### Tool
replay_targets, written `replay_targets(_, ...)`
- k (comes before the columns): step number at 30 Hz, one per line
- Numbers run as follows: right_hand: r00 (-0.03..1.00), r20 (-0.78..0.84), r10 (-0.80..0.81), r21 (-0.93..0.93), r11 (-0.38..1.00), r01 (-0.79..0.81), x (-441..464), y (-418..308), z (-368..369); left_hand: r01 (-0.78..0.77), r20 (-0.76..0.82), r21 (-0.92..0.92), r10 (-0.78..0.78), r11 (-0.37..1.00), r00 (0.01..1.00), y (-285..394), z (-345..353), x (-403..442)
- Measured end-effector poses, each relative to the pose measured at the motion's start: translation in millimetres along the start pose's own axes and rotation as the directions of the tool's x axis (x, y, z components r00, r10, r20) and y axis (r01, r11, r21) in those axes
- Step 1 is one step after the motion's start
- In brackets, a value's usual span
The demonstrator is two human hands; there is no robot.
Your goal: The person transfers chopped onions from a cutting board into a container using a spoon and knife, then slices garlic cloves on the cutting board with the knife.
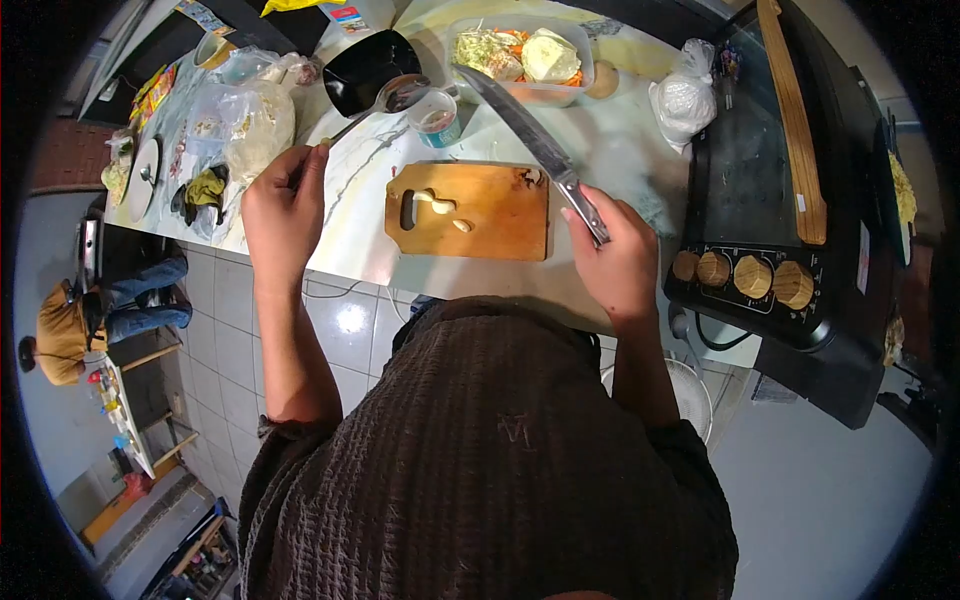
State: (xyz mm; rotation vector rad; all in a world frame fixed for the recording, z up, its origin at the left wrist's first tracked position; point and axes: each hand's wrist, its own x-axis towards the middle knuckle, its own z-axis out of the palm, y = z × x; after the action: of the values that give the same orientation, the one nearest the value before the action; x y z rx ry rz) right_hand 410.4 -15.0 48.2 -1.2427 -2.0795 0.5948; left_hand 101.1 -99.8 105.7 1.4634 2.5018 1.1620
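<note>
The rectangular wooden board point(510, 218) was honey-brown, the small oval cloves point(441, 207) creamy white. At its one o'clock, the long metal knife point(535, 143) was silver-grey; the flat marble-like table point(352, 200), grey-veined white.

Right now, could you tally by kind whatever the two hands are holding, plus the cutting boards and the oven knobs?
Kitchen knife, in the right hand: 1
Metal spoon, in the left hand: 1
Wooden cutting board: 1
Wood-grain oven knobs: 4
Total: 7
</note>
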Motion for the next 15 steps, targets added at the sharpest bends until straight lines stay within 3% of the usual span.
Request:
replay_targets(3,0.993,0.009,0.118,0.071,0.990,-0.118,-15,5,-8,-0.017,0.029,0.008,0.017,1.000,0.999,5,0,-4)
replay_targets(5,0.944,0.114,0.308,0.115,0.940,-0.321,-28,13,-12,-0.042,0.042,0.009,0.042,0.999,0.998,9,3,-10)
replay_targets(8,0.908,0.158,0.388,0.165,0.896,-0.411,-50,25,-12,-0.030,0.181,-0.079,0.044,0.996,0.983,11,12,-35)
replay_targets(10,0.900,0.164,0.403,0.192,0.882,-0.430,-68,33,-5,-0.102,0.298,-0.037,0.108,0.994,0.948,7,25,-51)
replay_targets(15,0.824,0.204,0.528,0.228,0.793,-0.565,-99,36,4,-0.178,0.375,0.029,0.154,0.984,0.914,-1,46,-71)
